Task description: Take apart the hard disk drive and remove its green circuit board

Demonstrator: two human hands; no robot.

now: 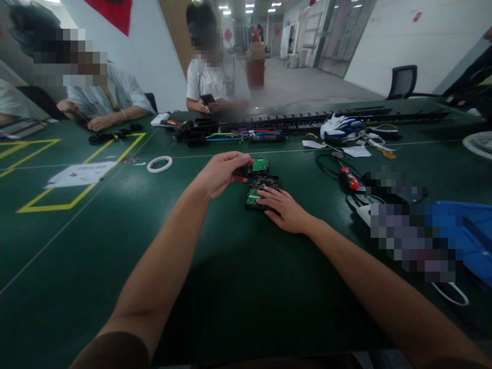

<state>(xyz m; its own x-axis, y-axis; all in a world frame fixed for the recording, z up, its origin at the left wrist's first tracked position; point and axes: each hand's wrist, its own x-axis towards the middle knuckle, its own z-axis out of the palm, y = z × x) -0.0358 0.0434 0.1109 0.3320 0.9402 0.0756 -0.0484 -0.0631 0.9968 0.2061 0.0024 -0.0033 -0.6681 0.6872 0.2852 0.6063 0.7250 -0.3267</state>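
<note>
A black hard drive [264, 182] with a green circuit board [253, 197] lies on the green table [230, 287] in front of me. A second green circuit board [260, 164] sits just behind it. My left hand [221, 173] is pinched shut on a small dark object at the drive's far left corner; I cannot make out what it is. My right hand [286, 209] rests flat on the near end of the drive, fingers stretched out and pressing on it.
A red-handled screwdriver [349, 178] with black cable lies right of the drive. A white tape ring [159, 164] and a paper sheet [82, 173] lie to the left. Coloured cables [238, 136], gloves [340, 127] and a fan [480, 143] are further back. Two people sit across the table.
</note>
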